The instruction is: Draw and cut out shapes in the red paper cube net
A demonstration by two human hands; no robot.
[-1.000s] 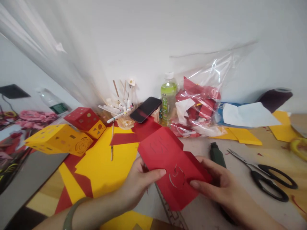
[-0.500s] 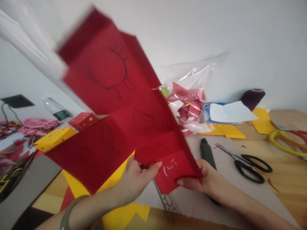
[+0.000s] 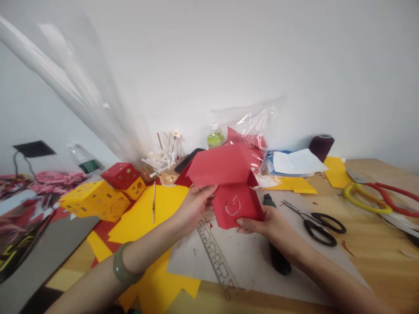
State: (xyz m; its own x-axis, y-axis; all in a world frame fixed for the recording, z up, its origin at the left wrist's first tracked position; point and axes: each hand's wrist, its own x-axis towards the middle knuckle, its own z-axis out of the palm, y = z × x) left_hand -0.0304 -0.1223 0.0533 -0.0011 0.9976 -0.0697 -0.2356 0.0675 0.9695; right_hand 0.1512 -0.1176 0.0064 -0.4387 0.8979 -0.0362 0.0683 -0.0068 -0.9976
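Observation:
Between my hands is a folded piece of red cardstock (image 3: 225, 163), held above the work sheet, its creased panels angled away from me. Its near panel carries a curved cut-out outline shaped like a letter G. My left hand (image 3: 196, 203) pinches the card at the left, by the fold. With the thumb on the front, my right hand (image 3: 258, 220) grips the near panel's lower right edge. Under the card lies a clear stencil ruler (image 3: 216, 257). A dark green capped tool (image 3: 278, 257) lies partly behind my right hand, and black-handled scissors (image 3: 319, 224) rest to its right.
Yellow (image 3: 94, 198) and red (image 3: 120, 174) paper boxes stand at the left, beside yellow card sheets (image 3: 147, 213). Behind are a green-labelled bottle (image 3: 214, 137) and a clear bag (image 3: 252, 126) of red scraps. Yellow-and-red-handled scissors (image 3: 369, 196) lie at the right.
The red card has swung down from a raised, opened-out position, and its panels are now folded together. Both hands have moved up and slightly closer, still holding it.

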